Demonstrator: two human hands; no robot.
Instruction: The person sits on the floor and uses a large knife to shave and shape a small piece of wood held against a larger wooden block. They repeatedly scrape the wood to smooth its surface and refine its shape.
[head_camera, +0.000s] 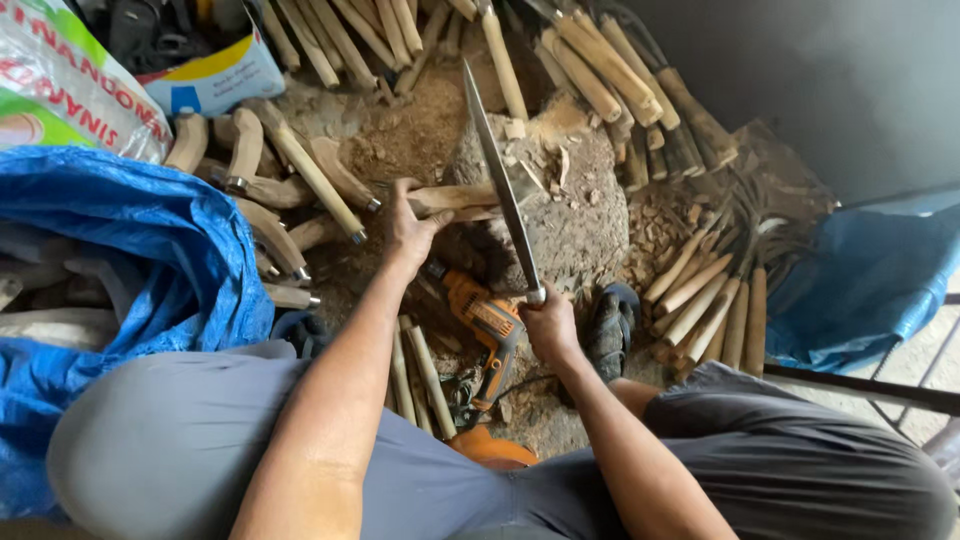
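- Two hands are engaged: the left hand (410, 225) is closed on a wooden piece (455, 198) laid across a chopping block (570, 215); the right hand (548, 322) is clenched round the handle of a long blade (497, 172), raised over that piece.
- Wooden piece: judged light, stiff, dry; best held at the end far from the edge.
- Blade: judged heavy, sharp; to be gripped only by the handle.
- Printed sack (60, 75), white with red and green, and a blue-yellow carton (215, 80) lie beyond the left hand.

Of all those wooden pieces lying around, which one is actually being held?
The pale piece lying across the chopping block, gripped by the left hand; the rest lie loose in piles.
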